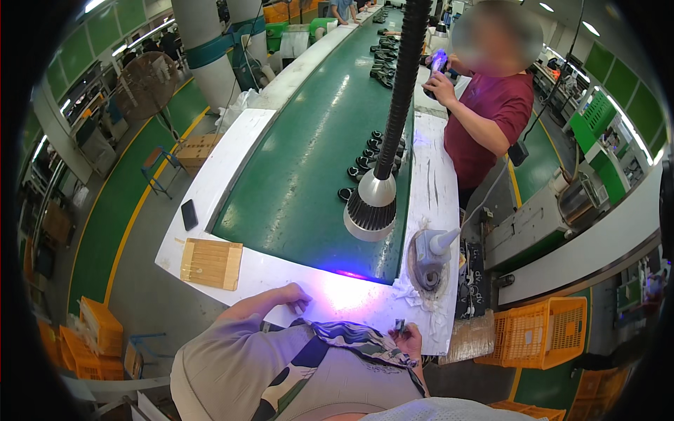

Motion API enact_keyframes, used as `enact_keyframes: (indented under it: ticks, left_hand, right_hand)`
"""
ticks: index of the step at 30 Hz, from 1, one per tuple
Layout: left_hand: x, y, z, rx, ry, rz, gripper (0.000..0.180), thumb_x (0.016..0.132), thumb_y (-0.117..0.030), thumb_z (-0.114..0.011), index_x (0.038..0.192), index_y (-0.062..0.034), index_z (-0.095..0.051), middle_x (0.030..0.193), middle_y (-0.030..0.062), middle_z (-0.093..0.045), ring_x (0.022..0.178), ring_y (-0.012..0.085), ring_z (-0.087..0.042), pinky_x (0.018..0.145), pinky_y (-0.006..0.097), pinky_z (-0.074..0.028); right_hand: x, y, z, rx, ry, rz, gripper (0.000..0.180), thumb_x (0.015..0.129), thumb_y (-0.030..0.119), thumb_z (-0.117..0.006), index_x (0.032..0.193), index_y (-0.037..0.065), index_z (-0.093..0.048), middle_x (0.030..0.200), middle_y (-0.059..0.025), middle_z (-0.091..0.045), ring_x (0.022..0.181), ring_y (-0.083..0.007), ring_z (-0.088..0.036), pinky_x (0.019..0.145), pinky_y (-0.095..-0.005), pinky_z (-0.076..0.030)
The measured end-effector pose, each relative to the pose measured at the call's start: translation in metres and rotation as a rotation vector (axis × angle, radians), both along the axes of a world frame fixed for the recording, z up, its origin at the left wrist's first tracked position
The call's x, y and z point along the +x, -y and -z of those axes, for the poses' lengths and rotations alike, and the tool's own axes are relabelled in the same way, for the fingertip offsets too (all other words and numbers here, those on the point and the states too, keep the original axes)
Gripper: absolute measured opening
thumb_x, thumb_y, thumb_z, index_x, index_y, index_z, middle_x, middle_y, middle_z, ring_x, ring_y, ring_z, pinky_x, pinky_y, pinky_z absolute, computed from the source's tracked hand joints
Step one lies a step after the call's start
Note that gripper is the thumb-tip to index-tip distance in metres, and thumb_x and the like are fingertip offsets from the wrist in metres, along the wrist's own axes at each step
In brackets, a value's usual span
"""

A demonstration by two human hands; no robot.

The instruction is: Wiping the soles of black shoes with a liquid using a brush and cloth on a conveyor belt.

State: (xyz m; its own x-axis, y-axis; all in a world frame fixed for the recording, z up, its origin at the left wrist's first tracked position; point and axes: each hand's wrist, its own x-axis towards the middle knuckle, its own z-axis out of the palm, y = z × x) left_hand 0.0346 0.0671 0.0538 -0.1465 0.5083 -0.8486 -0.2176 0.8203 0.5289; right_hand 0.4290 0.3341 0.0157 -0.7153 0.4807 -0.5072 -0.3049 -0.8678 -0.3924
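R hand (408,339) w/ sm. dark item (400,325), ID unclear

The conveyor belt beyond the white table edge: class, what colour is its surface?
Green; the conveyor belt shows best in the head view.

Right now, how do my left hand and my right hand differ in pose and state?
The left hand is loosely curled with nothing visible in it, while the right hand pinches a small dark item. The left hand is to the left of the bright light patch; the right hand is to its right. Both hands are bare and near the white tabletop.
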Motion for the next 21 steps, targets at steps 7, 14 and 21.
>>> enact_keyframes:
  ticks: [7, 14, 21]
  left_hand:
    - [0.001, -0.003, -0.011, -0.015, 0.003, -0.012, 0.032, 0.087, -0.028, -0.069, 0.091, 0.0037, -0.069, 0.077, 0.0155, -0.072, 0.058, 0.0257, -0.070, 0.050, 0.036, -0.058]
    - [0.002, -0.002, -0.008, -0.012, -0.006, -0.013, 0.031, 0.087, -0.027, -0.069, 0.093, 0.0038, -0.069, 0.078, 0.0159, -0.072, 0.059, 0.0261, -0.070, 0.049, 0.037, -0.058]
    - [0.000, -0.002, -0.001, -0.014, -0.004, 0.005, 0.032, 0.087, -0.029, -0.068, 0.092, 0.0026, -0.069, 0.077, 0.0154, -0.071, 0.060, 0.0255, -0.070, 0.050, 0.037, -0.058]
  right_hand:
    - [0.001, -0.001, 0.005, 0.005, -0.008, -0.002, 0.017, 0.089, 0.021, -0.056, 0.078, 0.010, -0.062, 0.084, -0.0083, -0.068, 0.081, -0.0270, -0.065, 0.087, -0.0529, -0.050]
    - [0.002, -0.002, 0.005, 0.006, -0.020, -0.028, 0.018, 0.089, 0.021, -0.056, 0.078, 0.009, -0.063, 0.083, -0.0082, -0.068, 0.082, -0.0275, -0.065, 0.088, -0.0525, -0.050]
    - [0.005, -0.003, 0.013, 0.010, -0.030, -0.022, 0.016, 0.089, 0.021, -0.058, 0.081, 0.009, -0.065, 0.085, -0.0084, -0.069, 0.081, -0.0288, -0.066, 0.087, -0.0522, -0.051]
